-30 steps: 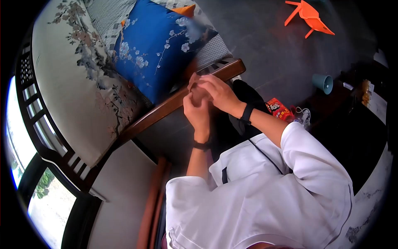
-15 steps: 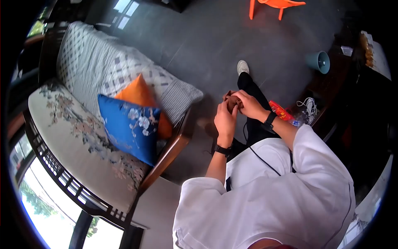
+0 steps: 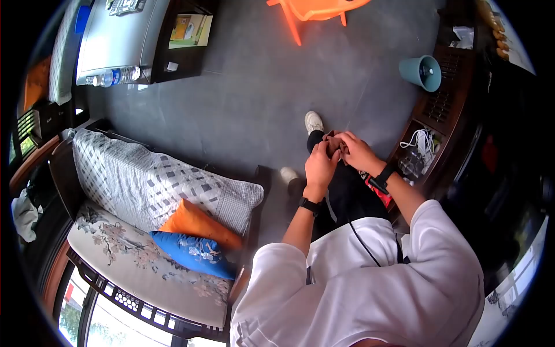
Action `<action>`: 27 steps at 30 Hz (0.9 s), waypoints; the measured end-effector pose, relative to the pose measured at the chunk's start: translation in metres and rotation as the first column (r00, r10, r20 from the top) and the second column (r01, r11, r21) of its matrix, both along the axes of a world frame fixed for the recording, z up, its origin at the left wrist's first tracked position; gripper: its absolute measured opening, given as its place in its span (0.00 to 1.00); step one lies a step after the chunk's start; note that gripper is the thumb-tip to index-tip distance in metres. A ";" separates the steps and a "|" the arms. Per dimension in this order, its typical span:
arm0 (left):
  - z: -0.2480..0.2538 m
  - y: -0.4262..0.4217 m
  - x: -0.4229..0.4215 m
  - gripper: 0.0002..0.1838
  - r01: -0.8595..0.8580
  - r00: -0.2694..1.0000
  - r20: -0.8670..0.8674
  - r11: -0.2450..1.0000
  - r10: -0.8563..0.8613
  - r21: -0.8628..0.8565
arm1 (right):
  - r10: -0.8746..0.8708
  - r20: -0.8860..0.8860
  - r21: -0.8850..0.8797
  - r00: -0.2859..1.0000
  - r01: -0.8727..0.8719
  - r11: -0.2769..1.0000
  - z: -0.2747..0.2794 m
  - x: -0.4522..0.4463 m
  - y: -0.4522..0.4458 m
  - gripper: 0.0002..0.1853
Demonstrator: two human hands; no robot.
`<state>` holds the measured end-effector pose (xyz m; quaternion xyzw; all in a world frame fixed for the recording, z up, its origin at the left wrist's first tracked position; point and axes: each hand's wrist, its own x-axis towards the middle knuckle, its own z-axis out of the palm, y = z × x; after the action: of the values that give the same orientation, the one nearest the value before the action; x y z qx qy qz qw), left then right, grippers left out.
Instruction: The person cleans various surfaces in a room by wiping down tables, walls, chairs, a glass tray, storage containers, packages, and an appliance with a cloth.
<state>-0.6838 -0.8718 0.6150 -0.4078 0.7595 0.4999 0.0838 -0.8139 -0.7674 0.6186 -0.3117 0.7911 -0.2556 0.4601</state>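
Observation:
Both hands meet in front of my body around a small, soft-looking brown item (image 3: pixel 333 146), folded or bunched up; its exact kind I cannot make out. My left hand (image 3: pixel 321 170) grips it from the near left, fingers curled. From the right, my right hand (image 3: pixel 357 152) holds it with fingers bent over its top. Parts of the item are hidden behind the fingers. A black band (image 3: pixel 310 206) circles my left wrist, and another black band (image 3: pixel 381 178) my right. Below the hands are my dark trousers (image 3: pixel 355 196), with a thin black cable across my lap.
At left stands a bench sofa (image 3: pixel 144 277) with an orange cushion (image 3: pixel 199 222) and a blue cushion (image 3: pixel 193 252). A low table (image 3: pixel 113 49) with bottles is upper left. An orange chair (image 3: pixel 315 8), a teal bin (image 3: pixel 411 70) and an open drawer with white cables (image 3: pixel 422 140) lie ahead and right.
The view has swung, bringing the low table at upper left and my second shoe into sight. Both hands still hold the brown item, their fingers slightly shifted on it.

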 end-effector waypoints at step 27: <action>-0.046 -0.553 -0.078 0.32 -0.836 0.545 -0.209 0.546 0.812 -0.058 | 0.547 -0.225 -0.330 0.806 -0.592 0.736 -0.053 -0.089 -0.662 0.32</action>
<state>-0.7618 -1.4252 0.5691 -0.6812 0.5176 0.4519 -0.2525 -0.9026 -1.4295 0.5661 -0.6366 0.6161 -0.2342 0.4003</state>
